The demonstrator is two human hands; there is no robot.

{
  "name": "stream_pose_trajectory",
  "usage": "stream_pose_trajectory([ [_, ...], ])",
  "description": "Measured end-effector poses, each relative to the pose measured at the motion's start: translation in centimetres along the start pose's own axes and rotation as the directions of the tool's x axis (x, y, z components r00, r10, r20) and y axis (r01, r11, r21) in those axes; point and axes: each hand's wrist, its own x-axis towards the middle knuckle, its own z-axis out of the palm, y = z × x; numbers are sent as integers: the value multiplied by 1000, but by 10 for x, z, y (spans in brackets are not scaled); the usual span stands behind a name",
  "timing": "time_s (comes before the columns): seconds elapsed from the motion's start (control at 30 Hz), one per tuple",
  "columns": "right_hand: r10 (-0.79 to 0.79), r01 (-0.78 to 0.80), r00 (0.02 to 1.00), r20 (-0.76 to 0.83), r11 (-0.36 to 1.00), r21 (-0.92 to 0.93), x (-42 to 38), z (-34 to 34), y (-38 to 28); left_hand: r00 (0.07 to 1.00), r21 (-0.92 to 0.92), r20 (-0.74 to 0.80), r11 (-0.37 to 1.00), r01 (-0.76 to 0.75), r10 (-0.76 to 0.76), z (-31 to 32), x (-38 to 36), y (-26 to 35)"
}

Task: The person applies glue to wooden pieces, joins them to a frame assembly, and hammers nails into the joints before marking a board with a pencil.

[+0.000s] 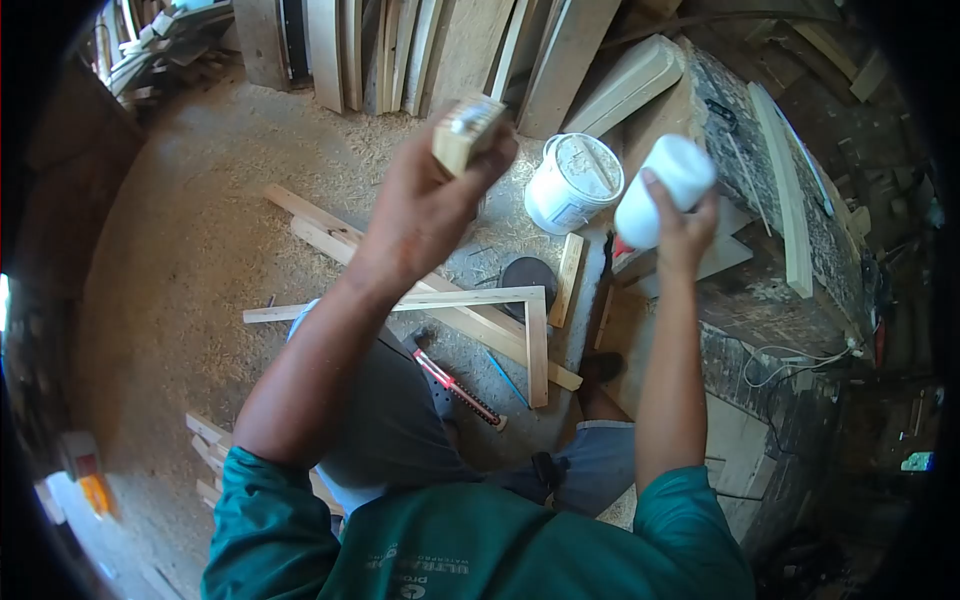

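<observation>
At the bottom of the frame I see the green shirt [470,555] and the grey shorts [400,420] over bent knees. From there both forearms rise toward the middle of the picture.

My left hand [425,205], left of centre in the upper half, is closed around a short wooden block [466,130]; the block's pale end face sticks out above the fingers, tilted to the right. My right hand [680,220], right of centre, grips a white plastic bottle [665,190] from below, with the thumb laid up its side; the bottle leans to the upper right. The two held things are near each other but apart.

Below the hands, on the sawdust-covered floor [200,250], lies a frame of thin wooden battens [500,300] joined at a corner, and a red-handled tool [455,385] lies just beside it toward the knees. A dark round lid [528,275] sits next to the frame's corner.

Farther up, between the two hands, stands a white bucket [572,182] with its lid on. Along the top edge, planks [400,50] lean upright in a row.
</observation>
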Motion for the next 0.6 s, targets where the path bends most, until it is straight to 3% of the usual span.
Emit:
stream_pose_trajectory([
  [0.03,40,-72,982,-185,982,-173,-8,6,35,999,16,-26,1000,-21,21,-5,0,2],
  [0.07,63,-100,980,-186,975,-199,-18,5,63,993,-30,-93,996,-81,78,-6,-1,2],
  [0.13,52,-73,996,-73,940,-334,-26,24,114,987,-42,-142,995,-87,80,-20,10,-10],
  [0.23,3,108,984,180,792,-601,-31,55,156,967,-22,-228,993,-118,110,-31,16,-10],
  [0.27,241,-3,942,232,700,-714,-30,63,170,967,19,-229,994,-110,111,-33,19,-10],
  [0.37,475,74,827,301,438,-896,-38,91,221,964,57,-226,990,-132,142,-36,23,-17],
  [0.4,500,105,804,321,412,-905,-43,98,236,960,59,-229,987,-153,162,-37,25,-19],
  [0.43,497,114,805,326,408,-906,-49,102,254,947,68,-243,978,-198,209,-38,29,-23],
  [0.5,499,133,799,336,398,-907,-60,112,276,955,70,-251,987,-145,158,-43,29,-27],
  [0.53,416,135,863,287,358,-924,-66,120,279,960,72,-235,988,-137,151,-46,30,-29],
  [0.6,325,146,858,398,588,-796,-85,134,258,971,63,-196,990,-125,135,-51,33,-34],
])
